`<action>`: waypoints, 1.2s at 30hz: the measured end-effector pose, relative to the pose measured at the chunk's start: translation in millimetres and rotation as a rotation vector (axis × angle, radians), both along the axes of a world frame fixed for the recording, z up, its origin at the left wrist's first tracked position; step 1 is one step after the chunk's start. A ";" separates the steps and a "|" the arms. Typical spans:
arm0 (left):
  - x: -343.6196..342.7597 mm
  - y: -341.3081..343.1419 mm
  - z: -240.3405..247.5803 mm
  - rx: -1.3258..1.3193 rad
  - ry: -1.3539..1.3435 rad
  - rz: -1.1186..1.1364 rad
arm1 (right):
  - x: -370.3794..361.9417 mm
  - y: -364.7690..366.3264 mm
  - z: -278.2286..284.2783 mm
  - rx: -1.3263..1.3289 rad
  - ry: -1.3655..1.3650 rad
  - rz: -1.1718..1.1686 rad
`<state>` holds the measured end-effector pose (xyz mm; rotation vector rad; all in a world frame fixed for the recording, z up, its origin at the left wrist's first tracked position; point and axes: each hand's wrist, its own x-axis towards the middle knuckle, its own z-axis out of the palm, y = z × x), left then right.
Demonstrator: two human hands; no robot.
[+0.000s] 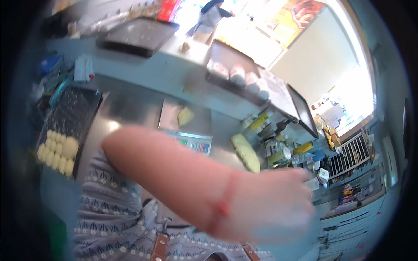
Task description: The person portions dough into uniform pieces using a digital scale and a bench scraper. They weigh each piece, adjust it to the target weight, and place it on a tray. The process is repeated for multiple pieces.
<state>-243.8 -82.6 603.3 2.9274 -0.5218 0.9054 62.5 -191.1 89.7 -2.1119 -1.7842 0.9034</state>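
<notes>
My left arm crosses the view from the patterned sleeve on the left, close to the camera. My left hand [276, 202] is at the right, blurred, with a red cord at the wrist; its fingers are smeared and partly hidden, so what they do is unclear. My right hand is out of view. Beyond the forearm, a piece of pale yellow dough [185, 116] lies on the metal plate of a digital scale [204, 127]. A long roll of yellow dough [245, 152] rests on the steel counter [143, 100], nearest to my left hand.
At left, a dark tray [74, 108] bears several small dough balls and one larger ball [70, 147]. Bottles and containers [278, 156] crowd the counter's right. On the raised ledge are a dark tray [139, 37] and another with pale loaves [237, 75]. A person [211, 19] stands beyond.
</notes>
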 end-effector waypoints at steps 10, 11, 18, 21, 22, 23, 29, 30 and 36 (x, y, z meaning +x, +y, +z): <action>-38.6 -42.3 5.2 0.079 -0.096 0.069 | -27.9 27.6 42.1 0.070 -0.112 0.076; -42.0 -43.3 4.2 0.076 -0.095 0.089 | -22.7 27.4 37.7 0.048 -0.112 0.081; -58.9 -53.6 0.1 0.070 -0.080 0.201 | -33.7 28.6 48.6 0.117 -0.040 0.064; -55.6 -65.0 5.2 0.088 -0.147 0.137 | -22.7 35.1 54.1 0.157 -0.126 0.121; -44.4 -57.3 0.0 0.070 -0.143 0.096 | -46.4 25.2 82.9 0.138 -0.122 0.089; -32.4 -48.8 -4.4 0.044 -0.144 0.065 | -32.6 14.0 62.3 0.110 -0.117 0.067; -66.0 -49.4 -19.9 -0.098 -0.185 0.173 | -17.6 23.9 48.2 0.181 -0.206 0.087; -61.3 -31.9 -37.7 -0.202 -0.152 0.199 | -3.5 12.1 47.8 0.219 -0.224 0.055; -61.8 65.0 -281.1 -0.677 0.666 0.921 | 59.5 33.0 5.4 0.456 -0.453 0.225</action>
